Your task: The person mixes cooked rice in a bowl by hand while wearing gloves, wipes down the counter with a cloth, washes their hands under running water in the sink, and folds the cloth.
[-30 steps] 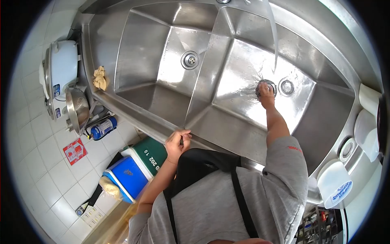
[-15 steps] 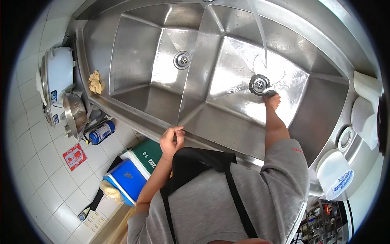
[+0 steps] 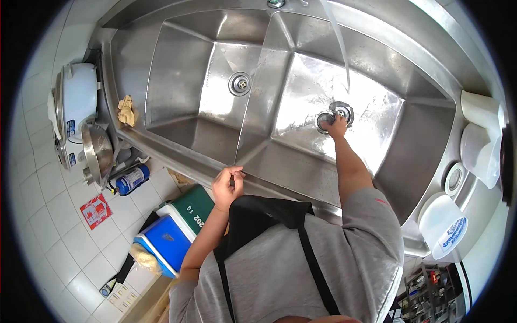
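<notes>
In the right basin of the steel sink [image 3: 258, 156], my right hand [image 3: 336, 128] reaches down to the drain [image 3: 343, 112]. Its thumb lies on a round metal sink strainer [image 3: 323, 119], gripped just left of the drain opening; the fingers partly cover the drain. A thin stream of water [image 3: 343, 54] falls into this basin behind the hand, and the basin floor is wet. My left hand [image 3: 228, 185] rests at the sink's front edge, fingers curled in with nothing visible in them.
The left basin has its own drain [image 3: 239, 84]. A crumpled tan cloth [image 3: 126, 111] lies on the left ledge. White containers [image 3: 444, 226] stand along the right edge. Below left are a colander [image 3: 97, 153], a blue fire extinguisher [image 3: 132, 180] and a blue cooler [image 3: 164, 242].
My right hand has moved left across the drain, bringing the strainer from its right side to its left. The view has shifted slightly. My left hand stays in place.
</notes>
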`<state>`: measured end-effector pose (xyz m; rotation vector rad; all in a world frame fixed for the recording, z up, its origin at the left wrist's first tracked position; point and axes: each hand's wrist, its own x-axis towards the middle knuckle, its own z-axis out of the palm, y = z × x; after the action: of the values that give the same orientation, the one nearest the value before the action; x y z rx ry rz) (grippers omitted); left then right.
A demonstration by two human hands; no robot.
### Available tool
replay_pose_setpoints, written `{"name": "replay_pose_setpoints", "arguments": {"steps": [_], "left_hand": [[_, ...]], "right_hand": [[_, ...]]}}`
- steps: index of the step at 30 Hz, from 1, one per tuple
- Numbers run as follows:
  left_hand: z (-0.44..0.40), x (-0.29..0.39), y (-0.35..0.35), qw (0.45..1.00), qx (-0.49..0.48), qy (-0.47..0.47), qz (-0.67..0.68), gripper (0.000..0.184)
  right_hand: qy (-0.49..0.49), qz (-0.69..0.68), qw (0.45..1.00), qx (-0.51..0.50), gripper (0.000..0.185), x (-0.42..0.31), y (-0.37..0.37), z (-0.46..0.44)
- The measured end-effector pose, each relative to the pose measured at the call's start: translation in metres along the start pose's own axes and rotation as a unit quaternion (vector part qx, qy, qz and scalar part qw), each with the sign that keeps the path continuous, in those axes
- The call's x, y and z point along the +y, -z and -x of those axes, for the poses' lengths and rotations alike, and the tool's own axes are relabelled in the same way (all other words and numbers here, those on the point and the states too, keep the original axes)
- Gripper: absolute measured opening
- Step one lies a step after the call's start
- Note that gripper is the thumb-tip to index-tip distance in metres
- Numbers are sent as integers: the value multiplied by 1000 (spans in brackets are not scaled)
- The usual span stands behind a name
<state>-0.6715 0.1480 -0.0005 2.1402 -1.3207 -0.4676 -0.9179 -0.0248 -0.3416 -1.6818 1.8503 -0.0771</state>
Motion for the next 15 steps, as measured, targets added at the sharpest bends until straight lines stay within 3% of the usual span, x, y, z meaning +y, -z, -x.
{"name": "replay_pose_setpoints", "arguments": {"steps": [1, 5, 8, 9, 12, 13, 15], "left_hand": [[1, 1, 1, 1000, -3, 7, -2, 6], [-1, 4, 2, 1000, -9, 22, -3, 5], [-1, 2, 3, 1000, -17, 11, 0, 6], [0, 2, 4, 1000, -19, 5, 1, 7], [2, -3, 1, 1000, -8, 12, 20, 7], [3, -2, 0, 1000, -3, 6, 22, 6], [0, -2, 1, 1000, 10, -8, 23, 5]], "right_hand": [[-24, 39, 999, -19, 65, -2, -7, -3], [-40, -42, 998, -24, 55, -11, 2, -12], [67, -127, 984, 105, 42, -22, 45, -19], [124, -92, 979, 129, 31, -20, 56, -21], [202, 1, 966, 159, 24, -8, 57, -14], [211, 35, 973, 86, 20, 6, 44, -14], [150, 110, 976, -110, 31, 26, 24, -9]]}}
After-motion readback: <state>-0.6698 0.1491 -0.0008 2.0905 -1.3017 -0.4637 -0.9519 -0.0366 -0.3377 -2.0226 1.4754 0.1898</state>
